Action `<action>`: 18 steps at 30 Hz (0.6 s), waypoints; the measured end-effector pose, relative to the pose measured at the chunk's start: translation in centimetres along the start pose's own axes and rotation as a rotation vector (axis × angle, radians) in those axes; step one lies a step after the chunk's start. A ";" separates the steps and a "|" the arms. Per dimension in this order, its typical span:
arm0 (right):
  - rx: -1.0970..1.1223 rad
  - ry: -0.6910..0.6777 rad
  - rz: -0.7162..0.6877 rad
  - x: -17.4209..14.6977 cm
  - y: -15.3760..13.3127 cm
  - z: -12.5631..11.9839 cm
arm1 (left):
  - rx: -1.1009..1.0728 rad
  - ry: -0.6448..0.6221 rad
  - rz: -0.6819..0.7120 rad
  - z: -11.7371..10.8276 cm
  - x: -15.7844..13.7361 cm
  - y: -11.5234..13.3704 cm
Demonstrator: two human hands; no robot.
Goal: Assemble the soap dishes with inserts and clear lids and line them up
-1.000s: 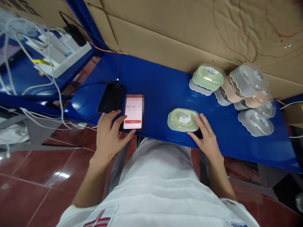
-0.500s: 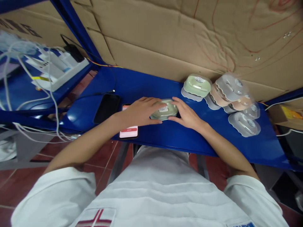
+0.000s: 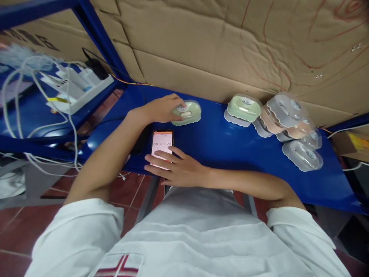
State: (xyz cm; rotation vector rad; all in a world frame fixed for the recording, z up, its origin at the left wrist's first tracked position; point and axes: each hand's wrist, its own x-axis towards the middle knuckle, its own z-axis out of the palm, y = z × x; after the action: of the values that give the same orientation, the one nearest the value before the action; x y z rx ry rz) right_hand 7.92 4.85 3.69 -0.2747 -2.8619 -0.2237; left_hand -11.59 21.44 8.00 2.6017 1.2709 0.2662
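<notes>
Fingers of the left hand (image 3: 161, 109) are curling over the near end of a green case (image 3: 187, 112), gripping it on the blue counter (image 3: 219, 142), just ahead of the fingertips. It is looking light, stiff and smooth, probably slippery plastic, so pinching across its short sides would likely be serving best. Its long axis is running left to right along the counter, label end under the fingers. Right hand (image 3: 178, 169) is lying flat, fingers spread, touching a phone (image 3: 162, 148) beneath them. More cases (image 3: 288, 119) are sitting well off to the right.
</notes>
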 end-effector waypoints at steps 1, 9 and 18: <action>0.005 -0.070 -0.031 1.3 0.5 0.2 | 0.003 -0.005 -0.009 -0.2 0.2 -0.2; 0.046 -0.171 -0.189 4.6 3.0 1.5 | -0.035 0.000 -0.036 -0.3 0.2 -0.5; 0.106 -0.060 -0.095 -2.6 3.5 1.1 | -0.083 0.103 -0.028 1.8 0.3 0.7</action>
State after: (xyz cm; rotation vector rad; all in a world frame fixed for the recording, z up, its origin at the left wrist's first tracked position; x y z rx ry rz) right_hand 10.85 8.05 2.38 -0.1267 -2.9369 -0.0826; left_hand -10.42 20.98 6.48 2.5279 1.2997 0.4436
